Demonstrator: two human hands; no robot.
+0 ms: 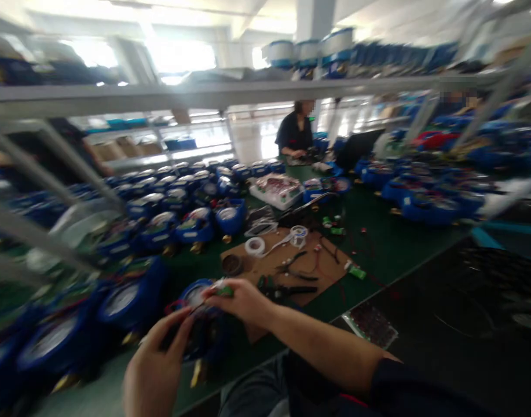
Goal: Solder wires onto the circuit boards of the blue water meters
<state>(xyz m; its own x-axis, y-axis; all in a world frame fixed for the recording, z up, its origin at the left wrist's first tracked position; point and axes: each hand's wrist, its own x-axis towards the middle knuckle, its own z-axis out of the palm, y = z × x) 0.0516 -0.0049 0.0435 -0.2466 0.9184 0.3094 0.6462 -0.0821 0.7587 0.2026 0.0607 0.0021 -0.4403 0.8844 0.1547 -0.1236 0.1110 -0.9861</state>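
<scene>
While the blue meter (203, 341) stands just left of the cardboard sheet (265, 260), at the table's near edge, the left hand (154, 370) clasps its near side, fingers curled against the housing. The right hand (243, 301) pinches a small green part (224, 291) over the meter's dial. Pliers (286, 289) lie on the cardboard sheet, and more meters (169, 220) stand in rows left of it.

I see a long bench with a green top (378, 243). Blue meters (161, 231) stand in crowded rows across its left half. A brown cardboard sheet (321, 272) lies mid-bench, bearing a white tape roll (255, 246) and pliers (286, 289). Behind it sits a white tray (276, 200); a flat tray of dark parts (370, 324) lies at the near edge.
</scene>
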